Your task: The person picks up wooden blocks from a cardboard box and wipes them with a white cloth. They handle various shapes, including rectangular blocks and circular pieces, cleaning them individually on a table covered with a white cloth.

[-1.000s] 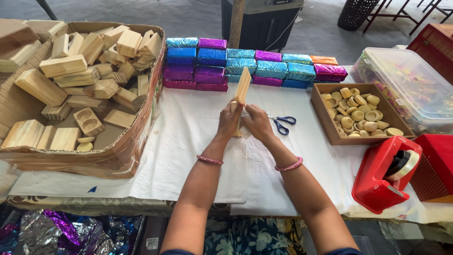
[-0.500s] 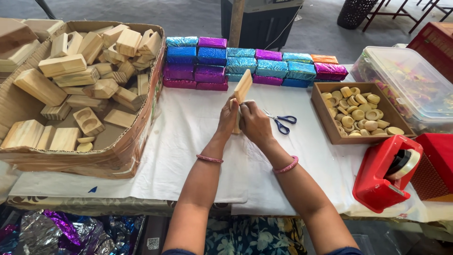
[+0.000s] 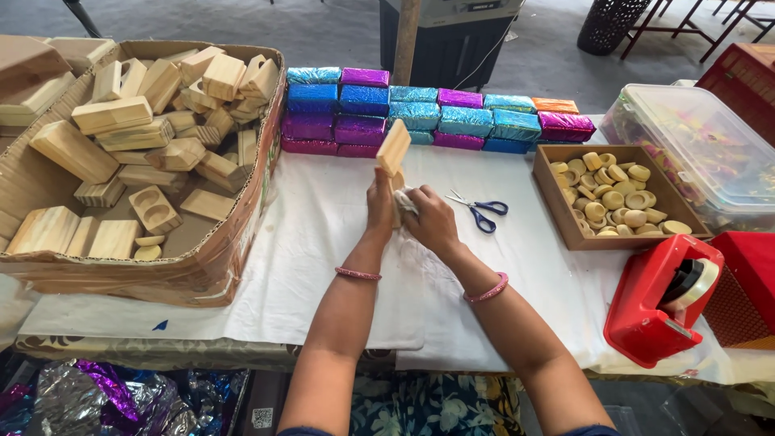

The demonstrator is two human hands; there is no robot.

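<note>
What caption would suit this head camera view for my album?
Both hands, left hand and right hand, hold a pale rectangular wooden block upright over the white-clothed table, near blue-handled scissors.

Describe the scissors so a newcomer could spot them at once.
On the white cloth, look just right of the hands, before the wooden tray of round pieces. The scissors lie flat there, the only blue-handled metal tool.

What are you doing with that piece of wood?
A person holds a wooden block upright over the white cloth. The left hand grips it while the right hand presses something white against its lower part. A cardboard box of more blocks sits left; scissors lie right.
</note>
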